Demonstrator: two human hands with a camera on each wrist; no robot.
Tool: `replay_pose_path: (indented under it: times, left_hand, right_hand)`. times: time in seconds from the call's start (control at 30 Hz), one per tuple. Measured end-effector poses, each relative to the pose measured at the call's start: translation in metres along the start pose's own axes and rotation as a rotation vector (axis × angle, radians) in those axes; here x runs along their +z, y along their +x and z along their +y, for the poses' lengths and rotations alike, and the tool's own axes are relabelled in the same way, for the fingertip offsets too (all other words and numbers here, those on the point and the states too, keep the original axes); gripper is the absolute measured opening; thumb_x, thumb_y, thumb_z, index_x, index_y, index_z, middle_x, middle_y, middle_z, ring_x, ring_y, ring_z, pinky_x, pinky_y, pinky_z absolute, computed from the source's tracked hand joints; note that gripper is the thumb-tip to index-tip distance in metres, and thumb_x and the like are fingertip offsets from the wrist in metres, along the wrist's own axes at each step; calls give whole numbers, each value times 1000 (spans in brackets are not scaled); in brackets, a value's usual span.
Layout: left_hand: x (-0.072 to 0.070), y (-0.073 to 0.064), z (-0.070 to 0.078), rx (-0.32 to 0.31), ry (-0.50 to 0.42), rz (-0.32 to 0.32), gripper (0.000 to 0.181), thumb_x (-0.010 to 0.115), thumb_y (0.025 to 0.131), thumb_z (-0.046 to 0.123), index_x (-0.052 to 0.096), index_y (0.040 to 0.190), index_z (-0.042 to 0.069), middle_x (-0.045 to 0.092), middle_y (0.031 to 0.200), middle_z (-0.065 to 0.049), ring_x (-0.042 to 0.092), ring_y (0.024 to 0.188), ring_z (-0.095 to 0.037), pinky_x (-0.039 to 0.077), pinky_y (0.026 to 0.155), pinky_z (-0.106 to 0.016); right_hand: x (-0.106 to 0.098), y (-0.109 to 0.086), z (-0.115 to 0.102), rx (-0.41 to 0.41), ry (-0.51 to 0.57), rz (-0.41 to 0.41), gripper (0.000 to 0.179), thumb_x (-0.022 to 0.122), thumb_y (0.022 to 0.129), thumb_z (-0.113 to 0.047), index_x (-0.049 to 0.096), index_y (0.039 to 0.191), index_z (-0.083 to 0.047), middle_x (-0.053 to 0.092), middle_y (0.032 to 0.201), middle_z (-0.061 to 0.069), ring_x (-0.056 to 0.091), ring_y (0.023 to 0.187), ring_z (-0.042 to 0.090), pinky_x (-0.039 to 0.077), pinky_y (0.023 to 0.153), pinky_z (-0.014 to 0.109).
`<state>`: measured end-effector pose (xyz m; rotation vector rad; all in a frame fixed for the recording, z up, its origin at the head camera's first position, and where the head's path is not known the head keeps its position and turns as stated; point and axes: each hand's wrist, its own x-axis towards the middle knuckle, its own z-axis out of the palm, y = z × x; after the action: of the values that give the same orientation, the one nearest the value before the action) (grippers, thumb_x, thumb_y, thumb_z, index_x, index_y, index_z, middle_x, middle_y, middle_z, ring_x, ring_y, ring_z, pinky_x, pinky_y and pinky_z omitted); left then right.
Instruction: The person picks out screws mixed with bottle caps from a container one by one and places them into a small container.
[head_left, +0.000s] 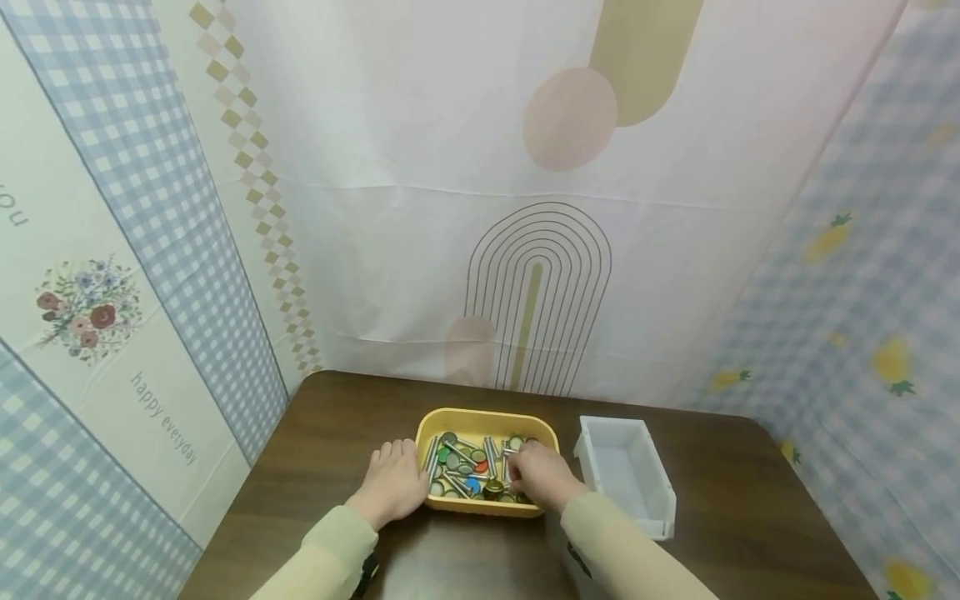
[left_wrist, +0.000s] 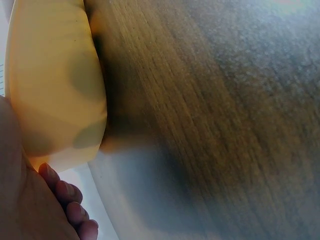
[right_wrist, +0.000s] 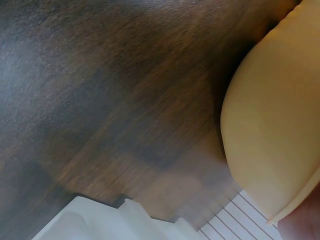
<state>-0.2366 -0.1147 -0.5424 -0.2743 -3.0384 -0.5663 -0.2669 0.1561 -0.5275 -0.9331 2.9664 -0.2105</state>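
A yellow plastic bin (head_left: 480, 507) holds a mix of silver bolts (head_left: 491, 458) and round bottle caps in green, red, gold and blue, one blue cap (head_left: 472, 485) near the front. My left hand (head_left: 393, 479) rests against the bin's left end with its fingers extended; its fingertips (left_wrist: 76, 212) show beyond the bin's wall in the left wrist view. My right hand (head_left: 543, 473) reaches over the bin's right end, fingers bent down among the bolts and caps. Its fingertips are partly hidden, and I cannot tell whether they pinch anything.
To the right of the yellow bin stands a white open-front bin (head_left: 618, 479). Both sit on a dark brown wooden table (head_left: 720, 492). A patterned cloth (head_left: 390, 267) hangs along the table's back edge, with more printed cloth at both sides.
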Motion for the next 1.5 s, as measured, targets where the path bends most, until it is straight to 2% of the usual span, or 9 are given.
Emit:
replay_pose_path:
  times: [0.2, 0.37, 0.53, 0.7, 0.8, 0.87, 1.03, 1.33, 1.5]
  left_hand:
    - [1, 3, 3, 5, -13, 8, 21, 56, 86, 24, 43, 87, 7, 39, 79, -5, 35, 77, -25, 30, 73, -41]
    - [4, 4, 5, 10, -11, 21, 22, 56, 86, 25, 43, 87, 6, 38, 79, -5, 35, 77, -25, 30, 73, -42]
    - [3, 3, 5, 18, -14, 57, 23, 56, 84, 23, 42, 86, 5, 38, 79, -7, 35, 76, -26, 30, 72, -43]
    - [0, 1, 4, 2, -2, 32, 23, 56, 86, 24, 43, 87, 5, 39, 80, -6, 36, 78, -26, 31, 73, -42]
    - [-1, 1, 3, 1, 1, 20, 23, 56, 86, 25, 44, 88, 6, 39, 80, -6, 37, 78, -26, 31, 74, -43]
    - [-1, 1, 2, 2, 2, 15, 23, 56, 86, 25, 44, 88, 6, 39, 80, -6, 37, 78, -26, 31, 74, -43]
    - [0, -1, 0, 8, 5, 6, 22, 56, 87, 24, 45, 89, 5, 40, 81, -6, 37, 79, -26, 31, 75, -43]
    - [-1, -3, -1, 16, -10, 12, 23, 57, 86, 25, 44, 89, 5, 39, 80, -6, 37, 78, -26, 31, 74, -42]
    - [-1, -3, 0, 22, -11, 18, 23, 57, 86, 24, 44, 89, 5, 39, 80, -6, 37, 78, -26, 31, 74, -42]
  right_hand:
    - [0, 2, 6, -3, -18, -14, 27, 76, 83, -29, 55, 67, -22, 46, 66, -12, 47, 70, 11, 41, 64, 31]
    - [0, 5, 10, -9, -1, 1, 26, 69, 89, -23, 54, 69, -20, 47, 67, -11, 48, 70, 13, 42, 67, 33]
    - [-5, 9, 10, 3, 66, 100, 17, 66, 90, -13, 54, 79, -14, 47, 70, -8, 49, 69, 13, 44, 65, 34]
    - [-8, 6, 5, 52, 141, 152, 10, 64, 92, -12, 55, 87, -12, 51, 77, -5, 51, 71, 12, 47, 65, 33]
    - [-10, 4, 2, 76, 180, 187, 5, 64, 92, -12, 61, 95, -8, 57, 86, -1, 57, 79, 16, 50, 72, 36]
    - [-11, 2, 1, 80, 205, 212, 8, 64, 92, -12, 65, 98, -6, 59, 91, 1, 59, 83, 18, 50, 76, 38]
    - [-15, -3, 2, 111, 297, 249, 9, 65, 91, -12, 71, 96, -7, 62, 92, 0, 61, 84, 17, 51, 77, 39]
    - [-31, -9, 14, 242, 491, 224, 11, 64, 92, -10, 72, 99, -6, 69, 91, 0, 63, 81, 15, 51, 71, 35]
    - [-40, -16, 29, 329, 551, 264, 10, 66, 91, -11, 72, 98, -6, 68, 87, 1, 63, 75, 13, 50, 64, 31]
